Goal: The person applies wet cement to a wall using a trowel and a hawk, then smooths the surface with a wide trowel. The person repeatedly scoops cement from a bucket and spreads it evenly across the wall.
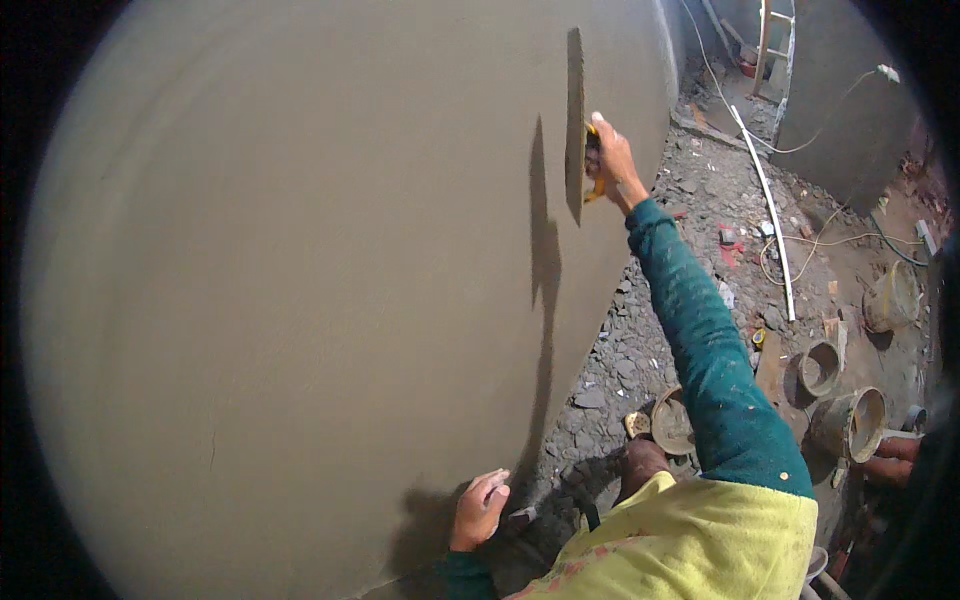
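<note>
A plastered wall [300,250] is marked by a thin crack [212,450] at lower left. By the wall's lower edge, the left grip [480,512] is slack, with nothing seen in it. Before its right side, a long plastering trowel [575,130] is held, its yellow handle [596,190] clasped by the right grip [615,160]. The trowel is judged light and stiff-bladed, best taken by that handle. No writing can be read.

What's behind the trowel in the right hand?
Grey-brown wall shows around the trowel, with a dark shadow to its left. The strip directly behind it is covered, so its surface cannot be seen.
</note>
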Motion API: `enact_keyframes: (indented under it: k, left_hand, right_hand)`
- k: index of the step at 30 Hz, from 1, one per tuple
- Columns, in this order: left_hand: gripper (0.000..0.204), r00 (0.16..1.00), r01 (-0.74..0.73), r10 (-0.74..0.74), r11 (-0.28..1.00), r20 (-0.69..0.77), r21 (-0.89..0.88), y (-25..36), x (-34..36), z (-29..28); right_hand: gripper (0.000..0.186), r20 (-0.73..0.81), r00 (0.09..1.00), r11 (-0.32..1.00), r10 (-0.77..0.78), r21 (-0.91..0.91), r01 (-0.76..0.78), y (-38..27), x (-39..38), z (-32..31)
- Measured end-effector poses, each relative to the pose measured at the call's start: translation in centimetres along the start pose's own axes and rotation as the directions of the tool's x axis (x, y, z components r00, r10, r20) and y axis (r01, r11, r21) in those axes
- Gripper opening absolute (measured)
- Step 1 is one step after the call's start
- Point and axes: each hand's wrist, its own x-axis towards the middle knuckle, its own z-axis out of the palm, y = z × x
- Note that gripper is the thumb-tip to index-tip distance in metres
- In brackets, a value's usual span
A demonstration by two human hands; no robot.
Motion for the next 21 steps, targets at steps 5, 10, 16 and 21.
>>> enact_keyframes:
  k: [5,10,16,21]
  left_hand:
    - [0.033,1.000,0.011,-0.011,0.998,0.012,0.065,3.0,4.2,0.8]
    - [0.035,0.987,0.160,-0.160,0.987,-0.004,0.026,2.1,2.9,0.3]
    - [0.040,0.991,0.109,-0.115,0.990,0.065,0.094,3.5,6.9,-0.1]
    - [0.039,0.994,0.088,-0.088,0.996,0.069,-0.006,6.4,10.5,-0.7]
  right_hand:
    - [0.047,-0.005,0.938,0.920,-0.346,-0.201,0.338,-1.3,11.4,0.8]
    - [0.051,-0.133,0.788,0.709,-0.602,-0.542,0.451,-2.5,12.5,6.1]
    - [0.044,0.327,0.718,0.621,-0.614,-0.361,0.695,2.6,-4.9,10.1]
    - [0.040,0.115,0.887,0.866,-0.447,-0.195,0.461,4.7,-4.1,6.1]
